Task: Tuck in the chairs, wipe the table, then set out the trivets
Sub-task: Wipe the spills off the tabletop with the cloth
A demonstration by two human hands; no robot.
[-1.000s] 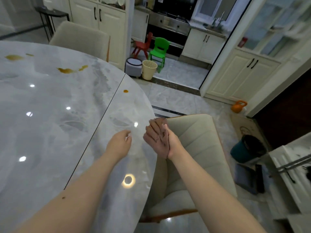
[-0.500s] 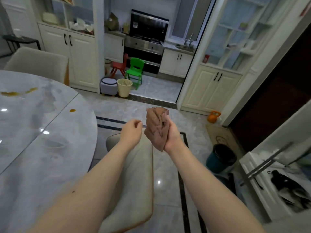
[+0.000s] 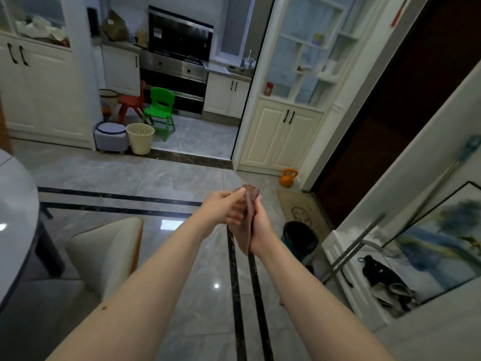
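Observation:
A folded brown cloth (image 3: 249, 201) hangs upright between my two hands, held out over the floor. My right hand (image 3: 261, 227) grips its right side. My left hand (image 3: 223, 207) pinches its top edge with the fingertips. The grey marble table (image 3: 15, 225) shows only as a curved edge at the far left. A beige upholstered chair (image 3: 104, 254) stands beside it at lower left, its back toward me. No trivets are in view.
A dark teal bin (image 3: 300, 239) stands on the floor just right of my hands, with an orange kettlebell (image 3: 288, 178) and a doormat (image 3: 303, 211) beyond. A cream wastebasket (image 3: 140, 138), grey stool (image 3: 111, 136) and green child chair (image 3: 160, 110) sit by the kitchen doorway. White cabinets line the right.
My view has swung right, away from the table, which has slid almost out of frame. My left hand has come across and taken hold of the cloth's top edge.

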